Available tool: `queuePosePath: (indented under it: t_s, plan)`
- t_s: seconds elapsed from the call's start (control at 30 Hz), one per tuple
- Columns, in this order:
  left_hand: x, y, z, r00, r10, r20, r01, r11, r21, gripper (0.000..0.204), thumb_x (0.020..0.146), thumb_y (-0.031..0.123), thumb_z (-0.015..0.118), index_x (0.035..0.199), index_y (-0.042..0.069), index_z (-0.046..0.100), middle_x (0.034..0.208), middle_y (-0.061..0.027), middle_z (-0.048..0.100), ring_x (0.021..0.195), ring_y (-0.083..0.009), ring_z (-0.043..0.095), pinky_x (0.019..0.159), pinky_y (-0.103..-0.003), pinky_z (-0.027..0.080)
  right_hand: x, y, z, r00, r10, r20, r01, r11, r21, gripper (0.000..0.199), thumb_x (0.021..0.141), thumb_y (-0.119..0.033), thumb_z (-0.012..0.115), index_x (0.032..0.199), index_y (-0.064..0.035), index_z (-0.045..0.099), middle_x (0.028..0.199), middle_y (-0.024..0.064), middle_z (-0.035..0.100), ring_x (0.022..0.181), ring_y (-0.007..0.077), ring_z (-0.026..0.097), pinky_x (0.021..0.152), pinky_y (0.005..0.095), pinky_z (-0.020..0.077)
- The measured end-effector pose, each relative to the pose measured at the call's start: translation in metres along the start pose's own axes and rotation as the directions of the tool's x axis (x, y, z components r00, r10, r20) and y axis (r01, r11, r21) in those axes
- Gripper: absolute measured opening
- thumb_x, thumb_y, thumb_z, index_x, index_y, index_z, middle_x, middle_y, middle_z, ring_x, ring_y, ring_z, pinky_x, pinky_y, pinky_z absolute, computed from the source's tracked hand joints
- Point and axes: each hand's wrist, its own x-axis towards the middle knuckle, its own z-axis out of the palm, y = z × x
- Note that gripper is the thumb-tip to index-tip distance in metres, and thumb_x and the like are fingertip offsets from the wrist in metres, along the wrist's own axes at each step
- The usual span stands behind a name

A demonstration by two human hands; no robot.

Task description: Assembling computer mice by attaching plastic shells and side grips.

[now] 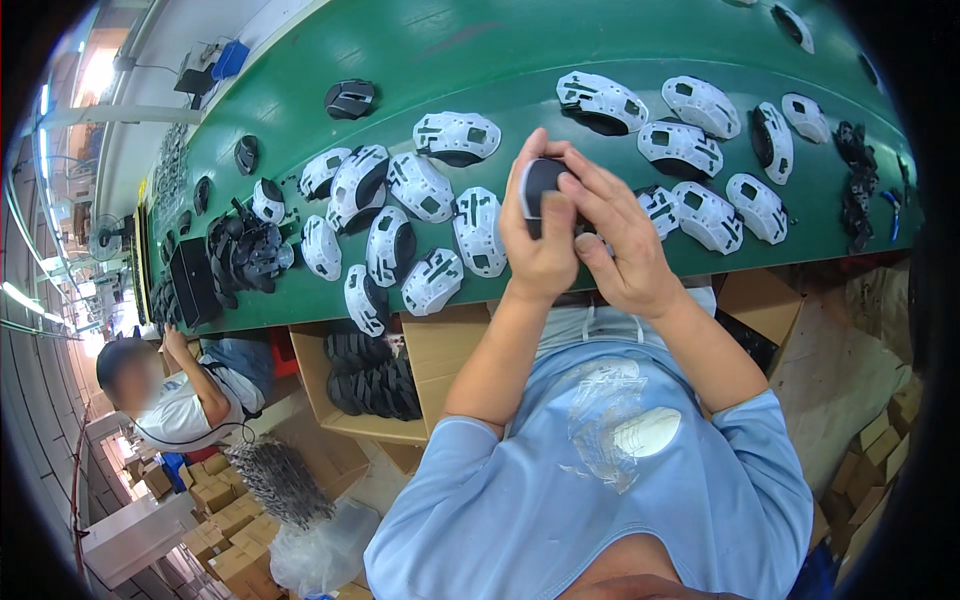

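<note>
Above the near edge of the bench, both hands are closed around a dark computer mouse shell [543, 181] with a pale rim. My left hand [540, 255] wraps its left side, thumb pressed on the front. Fingers of my right hand [632, 245] lie against its right side and hide part of it. To the left of the hands rest several white mouse shells with cut-outs, some paired with black parts, among them a white shell [480, 230] beside my left wrist. More lie to the right, such as a white shell [708, 215].
Along the green bench [480, 90] sit a black mouse [350, 99], a heap of black parts [245, 250] and a blue-handled tool [893, 213]. Below stands a cardboard box [450, 365] beside black shells. A co-worker [195, 400] sits at the left end.
</note>
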Motion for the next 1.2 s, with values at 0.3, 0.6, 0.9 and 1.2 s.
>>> queuePosePath:
  t_s: [0.3, 0.6, 0.9, 1.2]
  plan:
    - [0.005, 0.008, -0.004, 0.993, -0.026, 0.115, 0.050, 0.978, -0.203, 0.074, 0.099, 0.045, 0.059, 0.144, -0.012, 0.041, 0.133, -0.0226, 0.059, 0.120, -0.0275, 0.060, 0.101, -0.039, 0.049, 0.001, 0.006, 0.004, 0.993, -0.116, -0.037, 0.115, 0.993, -0.026, 0.045, 0.092, -0.026, 0.067, 0.133, -0.0085, 0.063, 0.142, 0.0192, 0.054, 0.126, 0.0382, 0.051, 0.108, 0.0466, 0.0402]
    - [0.012, 0.008, -0.002, 0.987, -0.159, -0.011, 0.119, 0.784, -0.609, 0.069, 0.098, 0.060, 0.049, 0.137, 0.003, 0.048, 0.129, -0.0150, 0.058, 0.120, -0.0327, 0.059, 0.099, -0.044, 0.053, -0.010, -0.005, 0.004, 0.853, 0.516, 0.071, -0.408, 0.578, 0.707, 0.051, 0.090, -0.023, 0.077, 0.128, 0.0009, 0.054, 0.113, 0.0077, 0.064, 0.098, 0.0120, 0.062, 0.085, 0.0274, 0.0526]
    - [0.010, 0.014, 0.004, 0.970, -0.242, -0.012, 0.154, 0.655, -0.740, 0.058, 0.100, 0.053, 0.050, 0.128, 0.003, 0.051, 0.121, -0.0130, 0.059, 0.118, -0.0306, 0.058, 0.098, -0.041, 0.054, -0.015, 0.005, -0.002, 0.912, 0.398, 0.100, -0.377, 0.717, 0.586, 0.043, 0.090, -0.019, 0.077, 0.122, 0.0027, 0.057, 0.112, 0.0105, 0.069, 0.098, 0.0123, 0.066, 0.082, 0.0273, 0.0547]
    - [0.019, 0.009, 0.002, 0.980, -0.189, -0.059, 0.085, 0.670, -0.737, 0.052, 0.105, 0.047, 0.045, 0.134, 0.003, 0.046, 0.130, -0.0134, 0.055, 0.125, -0.0295, 0.053, 0.104, -0.043, 0.048, -0.009, -0.002, 0.014, 0.942, 0.330, -0.067, -0.251, 0.822, 0.511, 0.064, 0.082, -0.018, 0.082, 0.135, 0.0020, 0.051, 0.113, 0.0134, 0.069, 0.098, 0.0182, 0.069, 0.086, 0.0313, 0.0559]
